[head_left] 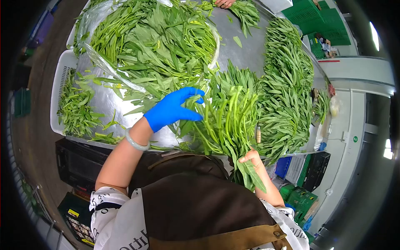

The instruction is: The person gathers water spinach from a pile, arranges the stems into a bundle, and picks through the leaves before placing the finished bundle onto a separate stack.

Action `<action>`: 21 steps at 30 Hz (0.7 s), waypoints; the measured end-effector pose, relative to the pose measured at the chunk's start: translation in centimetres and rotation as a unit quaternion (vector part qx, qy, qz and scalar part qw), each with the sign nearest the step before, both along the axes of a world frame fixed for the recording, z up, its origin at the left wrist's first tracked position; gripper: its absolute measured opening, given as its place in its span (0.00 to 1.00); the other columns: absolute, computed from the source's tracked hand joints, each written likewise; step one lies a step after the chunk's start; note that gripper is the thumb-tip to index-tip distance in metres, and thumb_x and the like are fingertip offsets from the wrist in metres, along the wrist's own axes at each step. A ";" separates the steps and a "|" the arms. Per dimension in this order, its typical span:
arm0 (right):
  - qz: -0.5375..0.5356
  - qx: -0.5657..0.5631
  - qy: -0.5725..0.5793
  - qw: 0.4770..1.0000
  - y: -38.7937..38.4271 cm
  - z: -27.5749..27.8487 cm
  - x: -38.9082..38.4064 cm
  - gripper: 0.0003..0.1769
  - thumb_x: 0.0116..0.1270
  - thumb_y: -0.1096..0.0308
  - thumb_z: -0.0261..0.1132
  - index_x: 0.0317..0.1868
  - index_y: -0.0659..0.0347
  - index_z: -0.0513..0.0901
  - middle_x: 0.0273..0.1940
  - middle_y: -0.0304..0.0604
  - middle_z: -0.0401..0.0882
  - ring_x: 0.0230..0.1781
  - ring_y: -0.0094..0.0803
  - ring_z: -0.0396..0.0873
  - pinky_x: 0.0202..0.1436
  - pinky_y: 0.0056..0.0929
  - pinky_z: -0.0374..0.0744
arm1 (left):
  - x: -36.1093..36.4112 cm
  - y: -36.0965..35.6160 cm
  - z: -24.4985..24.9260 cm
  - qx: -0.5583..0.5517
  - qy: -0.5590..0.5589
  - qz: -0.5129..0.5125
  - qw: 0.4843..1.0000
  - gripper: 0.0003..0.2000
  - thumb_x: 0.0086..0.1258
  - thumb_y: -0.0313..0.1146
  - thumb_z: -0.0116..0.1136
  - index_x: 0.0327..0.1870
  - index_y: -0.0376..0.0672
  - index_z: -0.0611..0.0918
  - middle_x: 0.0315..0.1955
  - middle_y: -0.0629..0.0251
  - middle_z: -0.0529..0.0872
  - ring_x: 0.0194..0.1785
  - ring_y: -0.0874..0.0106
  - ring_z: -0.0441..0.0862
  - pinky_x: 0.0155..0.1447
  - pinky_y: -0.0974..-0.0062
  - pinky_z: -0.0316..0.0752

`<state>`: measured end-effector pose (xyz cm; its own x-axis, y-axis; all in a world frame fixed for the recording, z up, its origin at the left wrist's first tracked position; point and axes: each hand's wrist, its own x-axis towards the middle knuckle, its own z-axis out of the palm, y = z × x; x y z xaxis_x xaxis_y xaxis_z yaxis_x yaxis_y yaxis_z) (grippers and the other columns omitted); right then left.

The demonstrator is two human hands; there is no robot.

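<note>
Over the near edge of the grey metal worktop (252, 52), in front of the person's brown apron (196, 204), a loose bunch of long green stems with narrow leaves (230, 118) is in the grip of the bare right hand (251, 157), which is closed round its leafy part nearest the body; its long axis runs away from the apron, leaning slightly left, with the pale stems fanned out at the far end and leaf tips trailing back below the hand; the left hand in a blue glove (171, 109) lies just beside the left flank of the stems, roughly crosswise to them, its grip wide, thumb and fingers parted and facing the bunch; whether its fingertips touch any stray leaf there cannot be told; the left hand is thus nearer the spread stems, the right nearer the leaf tips; beyond the blue glove spreads a big tangled heap of the same greens (158, 46), while a thick, dense row of leafy greens (287, 91) lies to the right of the bunch.
</note>
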<state>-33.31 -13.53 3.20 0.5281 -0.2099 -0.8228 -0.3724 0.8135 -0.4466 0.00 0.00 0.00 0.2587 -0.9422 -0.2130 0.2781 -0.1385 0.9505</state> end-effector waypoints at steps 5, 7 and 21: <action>-0.046 0.119 -0.132 0.983 0.0 -2.5 -1.7 0.44 0.34 0.82 0.61 0.62 0.68 0.69 0.50 0.58 0.78 0.46 0.49 0.80 0.49 0.44 0.79 | 1.9 0.5 -1.5 0.076 0.124 0.235 0.961 0.18 0.59 0.29 0.65 0.51 0.38 0.81 0.33 0.72 0.84 0.30 0.81 0.76 0.35 0.81 0.73; -0.032 0.191 -0.185 0.964 0.0 -2.8 -1.9 0.42 0.34 0.79 0.62 0.60 0.69 0.70 0.45 0.56 0.78 0.44 0.48 0.78 0.50 0.43 0.77 | 1.6 1.5 -2.3 0.048 0.117 0.094 0.988 0.26 0.58 0.28 0.67 0.60 0.38 0.75 0.48 0.66 0.82 0.47 0.74 0.78 0.52 0.75 0.73; 0.079 -0.088 0.042 0.992 0.5 2.3 2.2 0.47 0.33 0.78 0.63 0.65 0.66 0.69 0.54 0.51 0.79 0.53 0.37 0.78 0.56 0.28 0.74 | 4.9 1.9 -0.9 -0.022 0.123 0.240 0.963 0.11 0.63 0.29 0.56 0.46 0.41 0.80 0.28 0.77 0.76 0.31 0.83 0.73 0.44 0.87 0.69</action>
